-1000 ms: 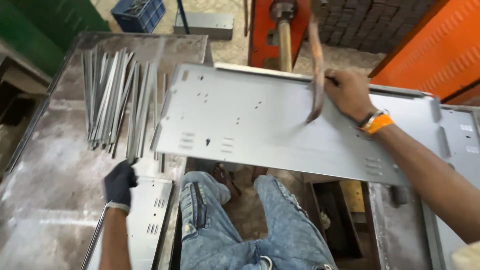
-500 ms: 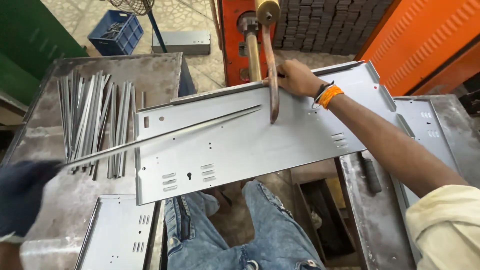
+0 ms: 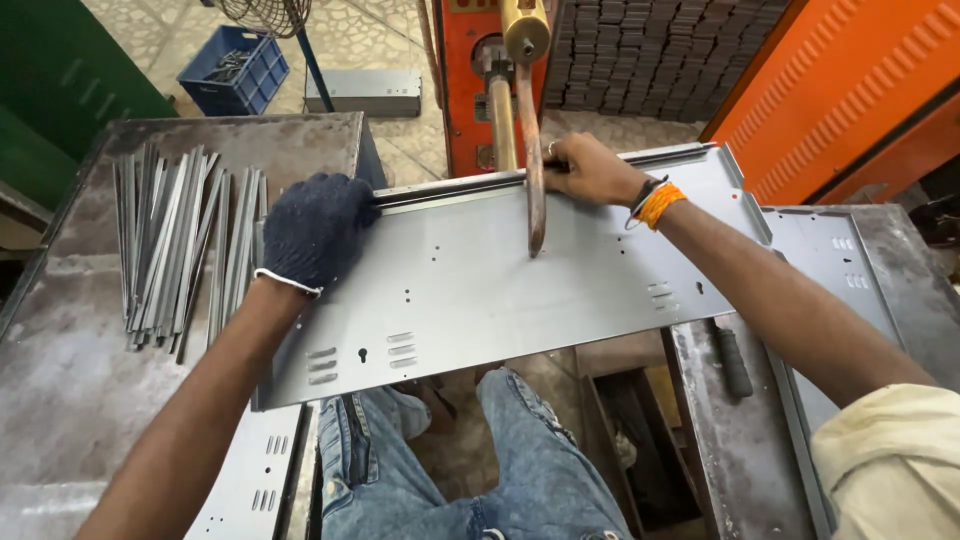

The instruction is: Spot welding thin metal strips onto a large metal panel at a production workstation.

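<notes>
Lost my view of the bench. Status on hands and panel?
Left hand, gloved, and bare right hand press a thin strip on the grey panel. Rusty machine arm hangs between them.

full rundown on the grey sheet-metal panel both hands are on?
The grey sheet-metal panel is long, flat and matte, with a folded far rim, small punched holes and groups of louvre slots. It lies tilted across the person's lap, bridging two steel tables. The gloved left hand and bare right hand press a thin strip along its far edge; a rusty lever hangs over it.
</notes>
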